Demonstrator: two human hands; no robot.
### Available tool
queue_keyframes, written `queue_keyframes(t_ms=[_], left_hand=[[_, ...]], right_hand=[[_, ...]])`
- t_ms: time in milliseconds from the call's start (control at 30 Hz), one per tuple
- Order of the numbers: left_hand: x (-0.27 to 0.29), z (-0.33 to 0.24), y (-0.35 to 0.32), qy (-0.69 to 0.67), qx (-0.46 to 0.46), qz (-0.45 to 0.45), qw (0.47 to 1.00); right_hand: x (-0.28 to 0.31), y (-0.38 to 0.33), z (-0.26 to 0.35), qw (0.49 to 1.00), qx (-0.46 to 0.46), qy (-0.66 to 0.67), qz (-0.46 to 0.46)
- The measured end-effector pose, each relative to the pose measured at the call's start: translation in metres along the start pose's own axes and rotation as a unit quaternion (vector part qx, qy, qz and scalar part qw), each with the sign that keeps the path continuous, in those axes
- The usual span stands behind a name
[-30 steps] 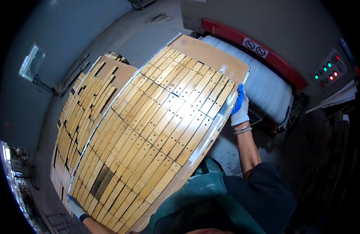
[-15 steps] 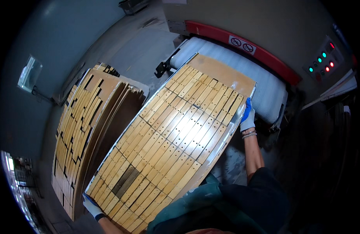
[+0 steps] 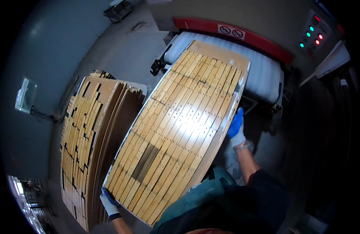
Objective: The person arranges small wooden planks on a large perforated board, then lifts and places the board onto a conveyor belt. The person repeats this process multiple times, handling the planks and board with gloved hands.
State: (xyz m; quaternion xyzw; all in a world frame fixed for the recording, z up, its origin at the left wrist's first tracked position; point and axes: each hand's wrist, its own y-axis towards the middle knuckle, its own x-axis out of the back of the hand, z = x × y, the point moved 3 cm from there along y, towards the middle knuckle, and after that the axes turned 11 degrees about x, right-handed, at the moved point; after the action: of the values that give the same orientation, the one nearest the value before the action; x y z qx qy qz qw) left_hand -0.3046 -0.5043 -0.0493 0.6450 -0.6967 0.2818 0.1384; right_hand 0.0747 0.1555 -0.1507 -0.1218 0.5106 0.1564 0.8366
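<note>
While the left hand (image 3: pixel 109 204) holds the near-left corner of the board (image 3: pixel 223 54), the right hand (image 3: pixel 237 130) is up against its right edge; can't tell whether those fingers are clamped or just pressing. Both hands gloved, white fabric with blue on the palm side. Board: flat brown sheet, roughly rectangular, pale strip along the long edges, spanning between the hands and running on past the right one. Bare brown band at the far end. On top: slim straight wooden strips (image 3: pixel 176 113), tan, smooth, strong glare mid-board, small round dark holes, packed side by side in end-to-end rows. Beyond the right hand, the board's far end overlaps a white ribbed conveyor belt (image 3: pixel 266 80); contact there not clear. Red metal bar (image 3: pixel 262 42) over the belt carries one sign (image 3: pixel 231 31) with two round symbols. Left of the left hand: one stack of boards (image 3: pixel 106 89), layered edges showing, top one carrying more strips with dark gaps. Counts: one board between the hands, two dark brown strips (image 3: pixel 145 162) side by side ahead of the left hand, tan ones too many to count. Control panel (image 3: pixel 313 34) ahead-right of the right hand: three green lamps lit.
</note>
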Motion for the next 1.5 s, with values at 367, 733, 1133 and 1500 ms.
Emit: queue_keyframes(t_ms=[367, 733, 1133, 1500], left_hand=[[0.011, -0.014, -0.001, 0.084, -0.153, 0.152, 0.973], [0.007, 0.0, 0.019, -0.096, -0.091, 0.37, 0.92], [-0.009, 0.019, 0.041, -0.215, 0.016, 0.451, 0.866], [-0.03, 0.034, 0.055, -0.27, 0.028, 0.492, 0.827]], right_hand=[[-0.094, -0.373, -0.106, 0.956, -0.267, -0.036, -0.12], [-0.088, -0.393, -0.137, 0.956, -0.032, -0.147, -0.254], [-0.058, -0.38, -0.152, 0.939, 0.004, -0.234, -0.251], [-0.079, -0.444, -0.18, 0.982, -0.013, -0.099, -0.16]])
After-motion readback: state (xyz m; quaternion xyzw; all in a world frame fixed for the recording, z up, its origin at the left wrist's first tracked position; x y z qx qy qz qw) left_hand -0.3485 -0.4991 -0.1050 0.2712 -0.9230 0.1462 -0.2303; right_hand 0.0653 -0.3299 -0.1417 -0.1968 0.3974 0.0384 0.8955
